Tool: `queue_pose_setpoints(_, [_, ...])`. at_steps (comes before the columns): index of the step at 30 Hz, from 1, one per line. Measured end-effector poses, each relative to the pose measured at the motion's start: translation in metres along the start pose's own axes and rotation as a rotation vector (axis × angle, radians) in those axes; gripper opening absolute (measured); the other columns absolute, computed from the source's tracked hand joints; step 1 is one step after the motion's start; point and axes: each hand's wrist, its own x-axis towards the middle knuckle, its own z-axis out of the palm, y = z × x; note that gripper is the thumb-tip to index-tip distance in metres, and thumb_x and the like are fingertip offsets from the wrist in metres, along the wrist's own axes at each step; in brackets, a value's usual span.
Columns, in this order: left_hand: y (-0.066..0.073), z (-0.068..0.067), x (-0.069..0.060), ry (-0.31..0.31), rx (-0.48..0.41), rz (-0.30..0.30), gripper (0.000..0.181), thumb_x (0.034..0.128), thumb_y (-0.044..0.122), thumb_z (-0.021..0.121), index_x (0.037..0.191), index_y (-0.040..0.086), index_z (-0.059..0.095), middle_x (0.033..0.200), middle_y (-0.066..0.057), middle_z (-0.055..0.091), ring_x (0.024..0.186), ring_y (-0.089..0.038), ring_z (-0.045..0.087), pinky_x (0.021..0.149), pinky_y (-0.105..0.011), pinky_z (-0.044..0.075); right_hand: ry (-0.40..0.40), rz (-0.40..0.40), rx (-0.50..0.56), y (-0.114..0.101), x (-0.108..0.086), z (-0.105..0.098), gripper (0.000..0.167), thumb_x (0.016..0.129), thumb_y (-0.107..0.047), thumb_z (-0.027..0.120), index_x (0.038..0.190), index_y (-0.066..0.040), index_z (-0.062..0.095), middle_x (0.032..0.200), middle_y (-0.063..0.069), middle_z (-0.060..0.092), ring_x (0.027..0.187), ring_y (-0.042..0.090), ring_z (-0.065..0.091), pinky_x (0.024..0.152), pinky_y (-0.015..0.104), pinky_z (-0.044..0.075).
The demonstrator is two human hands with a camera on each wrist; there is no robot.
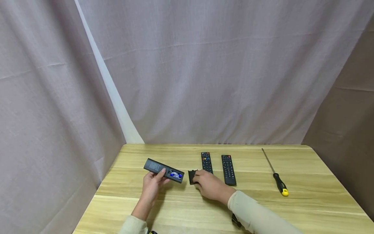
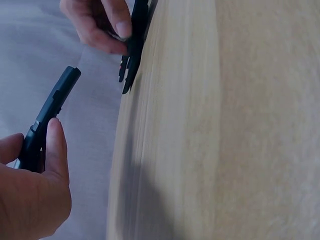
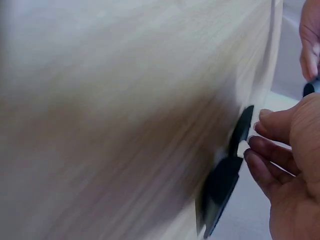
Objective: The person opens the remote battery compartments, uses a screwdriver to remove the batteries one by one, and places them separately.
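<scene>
My left hand (image 1: pixel 152 185) grips a dark remote control (image 1: pixel 155 166), back side up and off the table. Its battery compartment is uncovered, with blue batteries (image 1: pixel 176 175) inside. Loosely curled, the fingers of my right hand (image 1: pixel 211 184) are at a black battery cover (image 1: pixel 192 176) low over or on the table; in the right wrist view the fingertips appear just beside the cover (image 3: pixel 242 129), not round it. Behind that hand lies another black remote (image 1: pixel 206 161), its lower end partly hidden.
A further black remote (image 1: pixel 229 170) lies on the wooden table (image 1: pixel 181 211), right of the first. Farther right is a screwdriver (image 1: pixel 280 183) with a black and yellow handle. A small dark object (image 1: pixel 235 221) shows beside the right sleeve. Grey curtains (image 1: pixel 210 81) hang behind.
</scene>
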Motion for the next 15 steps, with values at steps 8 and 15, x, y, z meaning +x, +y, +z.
queue_pose_setpoints(8, [0.004,-0.003,0.001,0.003,-0.02,0.01,0.038,0.1067,0.013,0.065,0.132,-0.013,0.055,0.103,-0.005,0.074,0.087,-0.01,0.074,0.084,-0.028,0.068,0.131,0.076,0.006,0.023,-0.036,-0.029,0.013,0.102,-0.017,0.073,0.109,-0.01,0.081,0.11,0.0,0.074,0.106,0.018,0.07,0.096,0.041,0.063])
queue_pose_setpoints(15, [0.003,-0.003,-0.001,0.0,-0.025,0.002,0.037,0.1063,0.013,0.066,0.131,-0.013,0.055,0.103,-0.005,0.074,0.087,-0.01,0.075,0.085,-0.029,0.068,0.181,0.182,-0.026,0.049,-0.076,-0.046,0.006,0.1,-0.019,0.076,0.101,-0.017,0.082,0.102,-0.009,0.073,0.099,0.011,0.068,0.088,0.038,0.064])
